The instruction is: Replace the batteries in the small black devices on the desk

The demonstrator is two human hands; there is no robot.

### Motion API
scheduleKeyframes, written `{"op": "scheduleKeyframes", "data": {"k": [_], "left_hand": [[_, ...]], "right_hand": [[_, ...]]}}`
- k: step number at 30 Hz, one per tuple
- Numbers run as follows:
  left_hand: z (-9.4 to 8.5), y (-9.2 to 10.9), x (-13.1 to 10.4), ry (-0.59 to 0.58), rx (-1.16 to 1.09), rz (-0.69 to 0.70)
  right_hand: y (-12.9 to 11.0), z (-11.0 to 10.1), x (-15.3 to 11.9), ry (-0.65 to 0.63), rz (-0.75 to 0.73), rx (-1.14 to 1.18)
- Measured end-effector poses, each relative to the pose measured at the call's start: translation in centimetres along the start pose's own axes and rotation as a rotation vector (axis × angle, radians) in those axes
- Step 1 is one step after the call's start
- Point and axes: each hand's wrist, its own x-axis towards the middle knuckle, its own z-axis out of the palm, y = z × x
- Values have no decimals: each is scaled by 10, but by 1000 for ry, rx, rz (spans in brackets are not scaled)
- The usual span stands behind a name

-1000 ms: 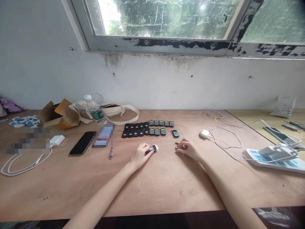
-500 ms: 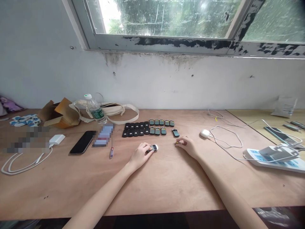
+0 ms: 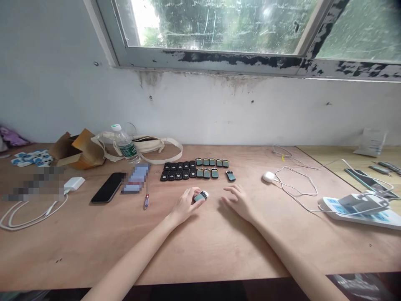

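Pinched in my left hand (image 3: 184,207) is a small open key-fob half (image 3: 199,197) with a grey-green inside and a shiny round end at its upper right. It is tilted just above or on the tabletop; my fingers cover its left edge. My right hand (image 3: 237,202) hovers to its right, fingers apart, with nothing visible between them. Beyond the right hand lies a single fob half (image 3: 231,176). Black fob covers (image 3: 178,175) lie in two rows behind the left hand, with open grey-green fob halves (image 3: 207,173) in rows beside them.
Left of the hands are a small screwdriver (image 3: 146,202), a black phone (image 3: 108,188) and a water bottle (image 3: 128,146). A cardboard box (image 3: 82,150) and a white strap bag (image 3: 150,144) stand behind. On the right lie a white cable (image 3: 297,192) and a power strip (image 3: 360,213).
My right hand has drawn slightly left and nearer, its pinch opened; the tiny yellowish piece in it no longer shows. My left hand still holds the fob half, more of it visible.
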Motion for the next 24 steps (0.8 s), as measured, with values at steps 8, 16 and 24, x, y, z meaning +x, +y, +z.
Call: {"op": "scheduleKeyframes", "data": {"k": [8, 16, 24], "left_hand": [[5, 5, -2, 42, -157, 10], [6, 1, -4, 63, -144, 26], [8, -3, -6, 113, -34, 36]], "right_hand": [[-55, 35, 7, -250, -59, -7], [-32, 32, 24, -222, 26, 134], [41, -8, 76, -132, 159, -66]]}}
